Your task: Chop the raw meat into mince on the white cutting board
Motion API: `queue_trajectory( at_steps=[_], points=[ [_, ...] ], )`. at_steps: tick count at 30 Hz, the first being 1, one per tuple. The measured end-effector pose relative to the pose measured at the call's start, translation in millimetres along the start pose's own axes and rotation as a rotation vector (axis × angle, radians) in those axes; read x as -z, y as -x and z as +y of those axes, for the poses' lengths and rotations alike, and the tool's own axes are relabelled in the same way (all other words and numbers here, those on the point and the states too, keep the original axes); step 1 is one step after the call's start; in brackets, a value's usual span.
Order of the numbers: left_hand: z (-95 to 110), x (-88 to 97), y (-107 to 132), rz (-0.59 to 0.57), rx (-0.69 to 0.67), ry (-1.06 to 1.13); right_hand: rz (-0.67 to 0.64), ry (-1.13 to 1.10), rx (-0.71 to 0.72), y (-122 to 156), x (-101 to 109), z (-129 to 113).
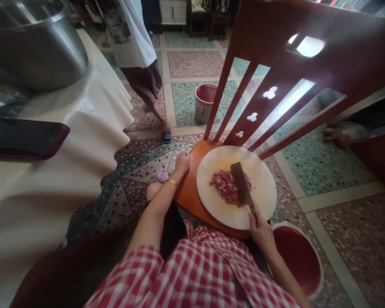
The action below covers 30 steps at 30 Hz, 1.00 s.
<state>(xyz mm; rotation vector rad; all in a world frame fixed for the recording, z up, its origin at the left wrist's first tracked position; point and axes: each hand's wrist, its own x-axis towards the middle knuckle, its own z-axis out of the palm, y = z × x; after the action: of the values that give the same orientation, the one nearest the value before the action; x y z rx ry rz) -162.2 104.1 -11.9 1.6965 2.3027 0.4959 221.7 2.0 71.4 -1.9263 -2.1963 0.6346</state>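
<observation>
My right hand (261, 231) is closed round the handle of a cleaver (240, 182). Its dark blade rests over a heap of chopped red meat (223, 186) on a round white cutting board (265, 192). The board lies on the seat of a wooden chair (194, 188) in front of me. To the left of the board, my left hand (182, 162) is curled against the left edge of the seat, its fingertips partly hidden.
A white bucket with a red inside (297, 261) stands to my right; another bucket (203, 109) is beyond the chair. At left are a cloth-covered table (93, 107), a large metal pot (48, 51) and a phone (22, 139). A person (134, 42) stands beside the table.
</observation>
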Motion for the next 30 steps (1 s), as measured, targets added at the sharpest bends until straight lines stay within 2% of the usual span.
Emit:
queue_trajectory(
  at_steps=[4, 10, 18, 20, 25, 30],
  points=[
    [4, -5.1, -2, 0.017, -0.033, 0.002, 0.008, -0.012, 0.006, 0, -2, 2],
    [-3, -10.3, -6, 0.044, -0.112, 0.164, 0.001, 0.006, 0.001, 0, -3, 4],
    [7, -6.0, -7, -0.042, -0.250, 0.038, 0.006, 0.017, -0.030, -1, -1, -1],
    [5, -3.4, -2, -0.046, -0.222, 0.048, 0.005, 0.019, -0.026, -1, -1, -1],
    [-5, 3.0, 17, 0.065, -0.032, 0.156, 0.026, 0.021, -0.011, 0, -1, 1],
    [-1, 0.1, 17, 0.031, -0.116, 0.099, 0.032, 0.019, 0.000, 1, -4, 2]
  ],
)
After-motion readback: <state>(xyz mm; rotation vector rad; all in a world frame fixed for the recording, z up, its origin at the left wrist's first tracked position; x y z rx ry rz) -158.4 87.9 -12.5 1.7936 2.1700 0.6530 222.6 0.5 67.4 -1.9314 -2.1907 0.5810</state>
